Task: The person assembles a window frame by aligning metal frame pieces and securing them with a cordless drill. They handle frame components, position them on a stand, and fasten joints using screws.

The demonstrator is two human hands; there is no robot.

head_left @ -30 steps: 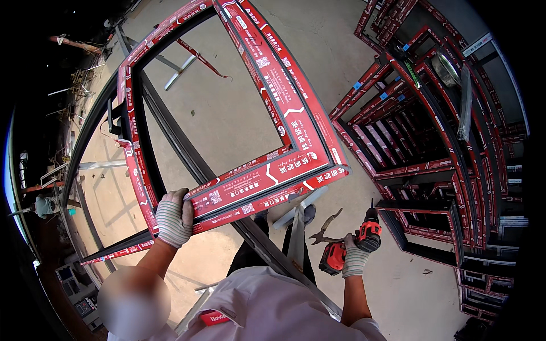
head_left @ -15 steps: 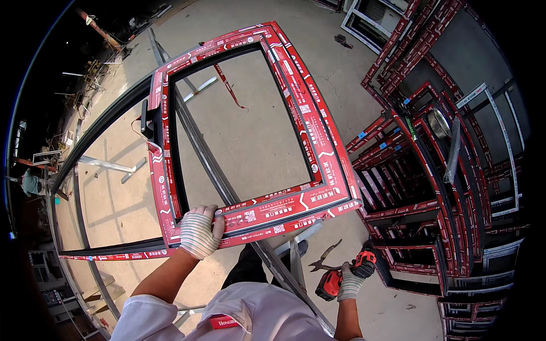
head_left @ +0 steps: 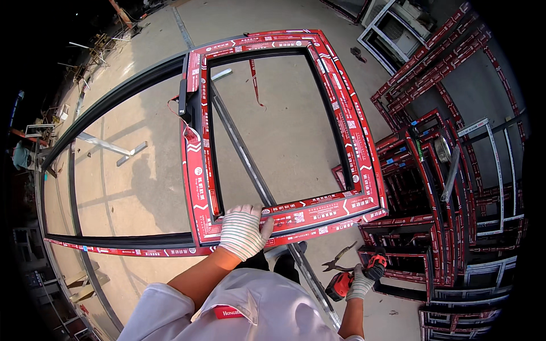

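Note:
A window sash [head_left: 364,148], wrapped in red printed film with black inner edges, lies across a larger dark frame [head_left: 122,241]. Over the sash's near bar, close to its left corner, curls my left hand [head_left: 244,230] in a striped knit glove, thumb towards the right. My right hand [head_left: 359,284], also gloved, is wrapped round a red and black cordless drill [head_left: 341,284], low at the right and apart from the sash. Open-jawed pliers [head_left: 340,262] jut out beside the drill; whether my fingers hold them is hidden. A black handle-like fitting [head_left: 183,98] sits on the sash's left bar.
Several red-wrapped frames [head_left: 455,227] stand stacked close on the right. A metal bar [head_left: 244,142] runs beneath the sash, and another short bar [head_left: 132,153] shows through the larger frame. A white-framed piece [head_left: 392,34] lies at the far right.
The sash and my left hand on it have shifted right, showing more of the larger frame at left. My right hand, drill and pliers have moved slightly right together.

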